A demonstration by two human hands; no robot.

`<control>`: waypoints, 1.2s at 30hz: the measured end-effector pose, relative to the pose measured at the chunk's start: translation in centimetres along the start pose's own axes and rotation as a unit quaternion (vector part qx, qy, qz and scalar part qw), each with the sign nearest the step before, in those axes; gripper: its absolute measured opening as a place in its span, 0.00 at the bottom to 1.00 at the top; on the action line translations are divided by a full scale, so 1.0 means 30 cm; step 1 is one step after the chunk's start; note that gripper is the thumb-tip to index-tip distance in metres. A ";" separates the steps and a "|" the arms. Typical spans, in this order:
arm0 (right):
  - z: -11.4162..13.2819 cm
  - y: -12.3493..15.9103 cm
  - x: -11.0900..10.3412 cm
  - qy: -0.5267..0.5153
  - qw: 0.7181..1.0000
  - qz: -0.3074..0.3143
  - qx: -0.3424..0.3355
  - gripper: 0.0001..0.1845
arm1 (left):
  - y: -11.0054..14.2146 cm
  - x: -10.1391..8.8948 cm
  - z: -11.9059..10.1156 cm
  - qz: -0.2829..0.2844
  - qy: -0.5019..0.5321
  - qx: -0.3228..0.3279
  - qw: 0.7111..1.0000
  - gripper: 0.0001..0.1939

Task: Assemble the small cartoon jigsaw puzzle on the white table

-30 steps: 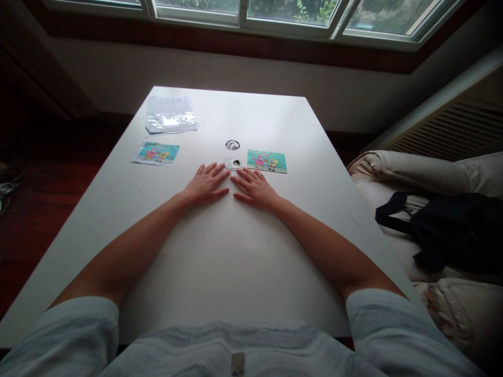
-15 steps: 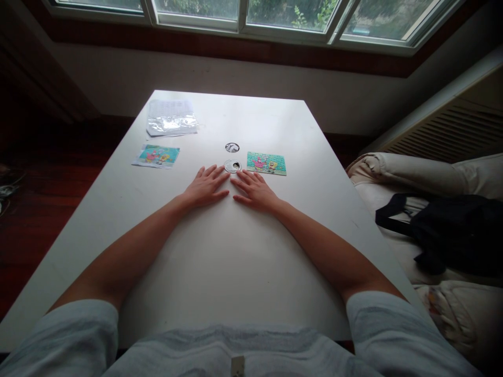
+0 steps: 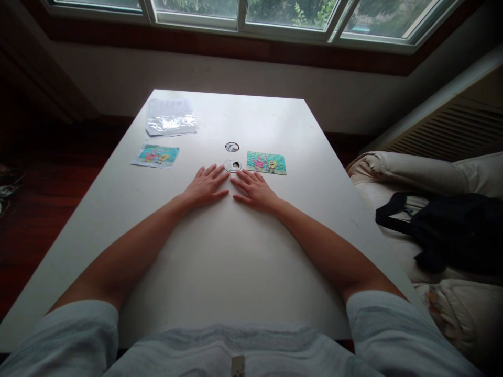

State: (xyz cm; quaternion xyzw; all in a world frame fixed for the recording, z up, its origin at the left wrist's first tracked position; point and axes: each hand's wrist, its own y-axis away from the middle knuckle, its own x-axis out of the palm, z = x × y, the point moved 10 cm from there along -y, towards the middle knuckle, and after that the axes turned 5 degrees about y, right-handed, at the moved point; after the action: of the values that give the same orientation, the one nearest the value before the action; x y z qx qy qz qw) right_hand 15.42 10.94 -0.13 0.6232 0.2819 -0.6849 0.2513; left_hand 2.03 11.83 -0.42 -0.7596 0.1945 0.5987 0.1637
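Observation:
My left hand [image 3: 206, 186] lies flat on the white table [image 3: 228, 272], fingers spread, holding nothing. Opposite it, my right hand [image 3: 254, 189] rests flat too, its fingers apart and nothing in them. At the fingertips of both hands is a round pale disc [image 3: 231, 166] with a dark spot; I cannot tell whether they touch it. Beyond it lies a second round black-and-white disc [image 3: 231, 147]. Just past my right fingers sits a turquoise cartoon jigsaw puzzle [image 3: 266, 163]. Left of my left hand is a paper cartoon picture [image 3: 157, 156] with similar figures.
Clear plastic packaging over papers [image 3: 171, 116] lies at the table's far left. On the right, a cream padded seat [image 3: 424, 170] holds a black bag [image 3: 459, 230]. Behind the table are a wall and a window [image 3: 291, 13].
My hands and the things on the table stay where they were. Only the camera view has shifted very slightly.

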 end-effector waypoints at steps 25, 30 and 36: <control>0.000 -0.001 0.002 0.000 1.000 -0.001 -0.003 0.37 | -0.002 0.000 -0.002 -0.001 -0.004 0.004 1.000 0.35; 0.001 -0.001 -0.002 -0.001 1.000 -0.003 -0.003 0.37 | -0.002 0.001 -0.001 0.000 -0.003 0.006 1.000 0.36; 0.003 0.000 -0.004 -0.001 1.000 -0.001 -0.001 0.37 | 0.000 0.000 -0.002 -0.001 -0.003 0.007 1.000 0.36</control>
State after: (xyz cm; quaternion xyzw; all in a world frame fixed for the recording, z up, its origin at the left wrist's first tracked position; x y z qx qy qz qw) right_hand 15.37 10.88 -0.02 0.6216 0.2830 -0.6856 0.2520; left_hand 2.08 11.81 -0.42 -0.7568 0.1972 0.5994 0.1707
